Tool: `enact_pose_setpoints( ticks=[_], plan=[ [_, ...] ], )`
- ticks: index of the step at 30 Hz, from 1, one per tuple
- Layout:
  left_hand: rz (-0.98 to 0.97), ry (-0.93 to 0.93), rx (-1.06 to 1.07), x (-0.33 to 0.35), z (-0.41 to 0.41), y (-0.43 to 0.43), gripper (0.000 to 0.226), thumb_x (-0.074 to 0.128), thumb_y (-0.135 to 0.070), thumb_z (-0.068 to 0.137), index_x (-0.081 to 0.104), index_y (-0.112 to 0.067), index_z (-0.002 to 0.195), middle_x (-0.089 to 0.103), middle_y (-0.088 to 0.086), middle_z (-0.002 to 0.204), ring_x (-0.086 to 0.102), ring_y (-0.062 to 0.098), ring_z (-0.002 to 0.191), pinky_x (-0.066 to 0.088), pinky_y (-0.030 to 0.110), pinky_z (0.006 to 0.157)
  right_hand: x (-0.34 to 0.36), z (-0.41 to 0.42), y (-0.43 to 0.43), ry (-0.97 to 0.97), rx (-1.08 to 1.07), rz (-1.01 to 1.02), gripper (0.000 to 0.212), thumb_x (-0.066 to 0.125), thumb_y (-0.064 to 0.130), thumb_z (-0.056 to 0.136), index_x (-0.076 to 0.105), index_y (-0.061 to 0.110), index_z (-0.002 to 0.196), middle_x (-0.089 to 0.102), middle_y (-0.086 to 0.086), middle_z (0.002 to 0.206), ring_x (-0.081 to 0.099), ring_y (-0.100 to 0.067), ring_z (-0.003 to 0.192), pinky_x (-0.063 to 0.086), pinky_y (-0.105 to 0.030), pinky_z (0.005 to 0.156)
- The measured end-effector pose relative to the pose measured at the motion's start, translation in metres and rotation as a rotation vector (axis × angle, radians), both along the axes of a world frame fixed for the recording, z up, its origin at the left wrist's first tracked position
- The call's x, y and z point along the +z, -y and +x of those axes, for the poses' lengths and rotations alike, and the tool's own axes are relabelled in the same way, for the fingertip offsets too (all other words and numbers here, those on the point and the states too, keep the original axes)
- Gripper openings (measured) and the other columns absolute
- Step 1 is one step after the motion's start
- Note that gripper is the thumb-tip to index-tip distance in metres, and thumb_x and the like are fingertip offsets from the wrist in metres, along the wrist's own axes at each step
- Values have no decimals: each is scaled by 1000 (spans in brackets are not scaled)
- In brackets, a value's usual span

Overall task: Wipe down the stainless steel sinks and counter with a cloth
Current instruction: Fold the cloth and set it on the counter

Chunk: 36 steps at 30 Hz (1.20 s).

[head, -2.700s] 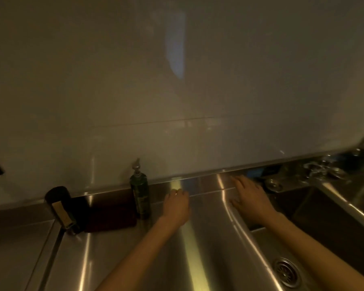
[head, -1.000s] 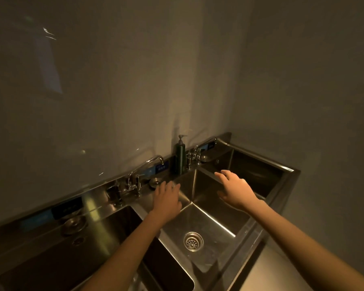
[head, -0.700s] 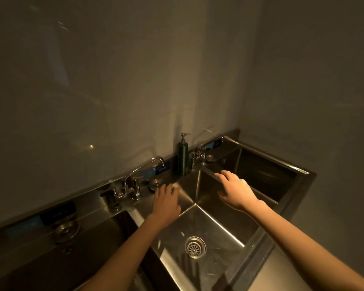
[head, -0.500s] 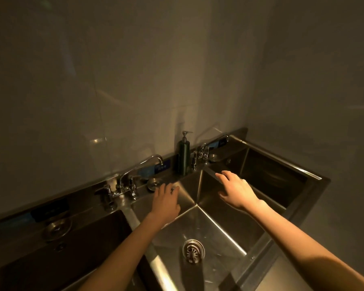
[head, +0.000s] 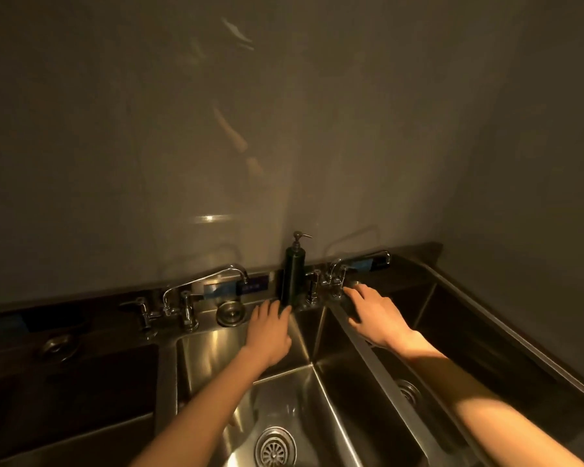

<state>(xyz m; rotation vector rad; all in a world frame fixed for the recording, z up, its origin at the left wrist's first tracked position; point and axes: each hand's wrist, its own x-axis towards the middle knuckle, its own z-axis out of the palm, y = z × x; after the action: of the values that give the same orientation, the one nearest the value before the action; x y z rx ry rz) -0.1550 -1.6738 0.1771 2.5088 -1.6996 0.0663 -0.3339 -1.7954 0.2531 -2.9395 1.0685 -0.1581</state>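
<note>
Right now both bare arms reach forward over a row of three stainless steel basins set into a steel table (head: pixel 122 332) against a plain wall (head: pixel 284 129). The left grip (head: pixel 267 332) lies palm down at the rear wall of the middle sink (head: pixel 209 358), fingers straight and close together, pinching nothing. Its fingertips reach the foot of the dark soap dispenser (head: pixel 292 278), though I cannot tell whether they touch it. The right grip (head: pixel 373 315) is also palm down, fingers loosely spread and holding nothing, over the back end of the divider (head: pixel 361 352) between the middle sink and the right sink (head: pixel 469 332). Its fingertips are just beside the base of the right faucet (head: pixel 338 274). Whether a cloth lies under either palm cannot be told in the dim light. The dispenser stands upright on the back ledge, between the right faucet and the left faucet (head: pixel 209 276), whose spout arcs toward the middle sink. A round strainer plug (head: pixel 230 311) rests on the ledge just left of the left grip, and a second plug (head: pixel 56 345) lies farther left, behind the dark left sink (head: pixel 64 399). The round drain (head: pixel 275 448) sits in the floor of the middle sink, below the left forearm.
</note>
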Motion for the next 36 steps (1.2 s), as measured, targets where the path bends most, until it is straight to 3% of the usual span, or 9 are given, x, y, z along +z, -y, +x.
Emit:
enact_pose_setpoints(
  ticks=[8,12,15,20,28,32,36],
  plan=[
    [82,15,104,-16,16,11,63,48,-30,92,22,-18,148,17,10,156,14,31,142,15,43,117,-27,37,47,-22,93,52,64,54,28,91,25,19,147,31,-5,151,30,-22,139,29,-39,111],
    [181,-16,120,-30,35,21,66,50,-32,94,17,-17,149,12,13,157,10,34,143,13,44,116,-39,70,66,18,106,126,61,52,27,93,26,15,147,32,-6,151,33,-21,138,30,-38,111],
    [191,-16,121,-41,56,35,62,49,-31,94,21,-17,147,18,14,154,17,34,140,20,43,114,-45,99,80,1,111,195,67,55,33,92,23,15,148,29,-7,153,32,-24,138,31,-39,112],
    [202,-32,124,-61,88,68,58,47,-31,95,23,-16,146,23,14,151,21,33,138,25,44,111,-49,148,118,61,154,188,53,60,32,89,40,14,134,50,-8,132,53,-24,117,48,-37,94],
    [237,-40,76,-102,119,115,63,49,-26,92,20,-15,147,21,13,153,18,33,140,21,43,113,-73,207,162,96,88,208,51,61,39,88,42,11,126,54,-10,125,57,-25,108,50,-40,90],
    [255,-93,79,-116,119,119,64,48,-29,93,18,-15,148,17,12,155,13,32,142,16,42,115,-81,216,168,180,73,334,61,68,40,82,39,14,129,58,-8,124,60,-26,107,52,-44,89],
    [233,-130,99,-116,119,112,65,48,-27,93,17,-14,148,19,11,154,15,30,142,20,40,114,-75,212,169,182,160,394,63,74,38,77,44,17,128,58,-4,125,58,-20,109,50,-36,91]
  ],
)
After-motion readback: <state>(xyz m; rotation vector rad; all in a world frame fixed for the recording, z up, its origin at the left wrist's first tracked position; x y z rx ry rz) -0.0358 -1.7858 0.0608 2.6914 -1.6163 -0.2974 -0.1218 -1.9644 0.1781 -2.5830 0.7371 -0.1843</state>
